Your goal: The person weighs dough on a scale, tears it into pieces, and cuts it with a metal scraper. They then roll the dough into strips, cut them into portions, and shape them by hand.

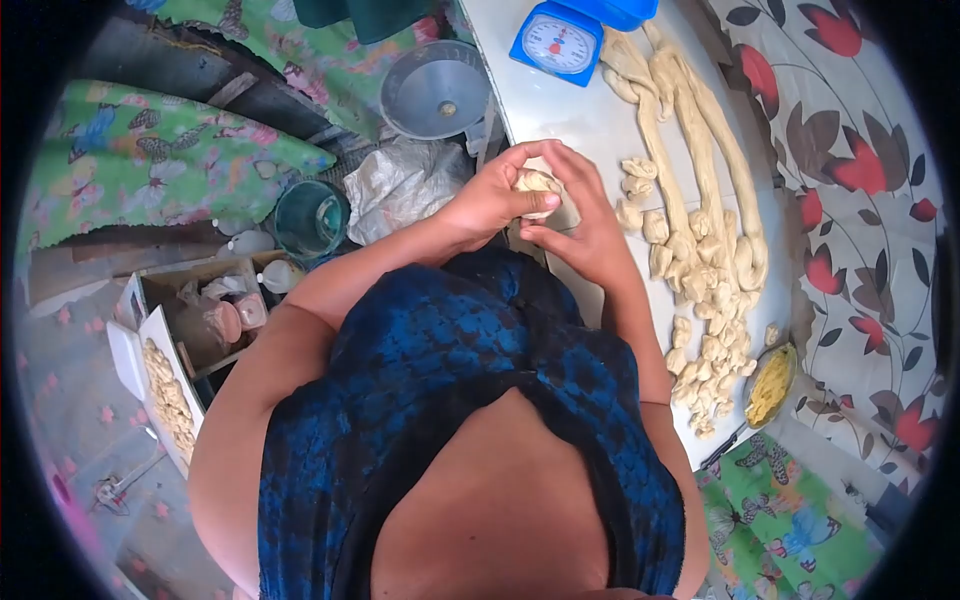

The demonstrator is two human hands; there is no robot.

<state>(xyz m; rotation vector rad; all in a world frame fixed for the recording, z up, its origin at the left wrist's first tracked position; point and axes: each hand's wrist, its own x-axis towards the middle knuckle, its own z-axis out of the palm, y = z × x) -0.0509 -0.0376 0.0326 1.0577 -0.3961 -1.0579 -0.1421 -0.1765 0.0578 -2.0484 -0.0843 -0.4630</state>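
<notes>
Both hands meet over the near edge of the white table, around a small lump of pale dough. My left hand grips the lump, its thumb pressed on the front. From the other side, my right hand cups the same lump with curved fingers. To the right of my hands lie long ropes of dough. Many torn dough pieces are heaped below the ropes. A bowl of yellow filling-like food stands beside the heap.
A blue dial scale stands at the table's far end. Left of the table are a grey basin, a white sack and a green bucket. Shaped dough pieces lie on a tray at lower left. A flowered curtain hangs at right.
</notes>
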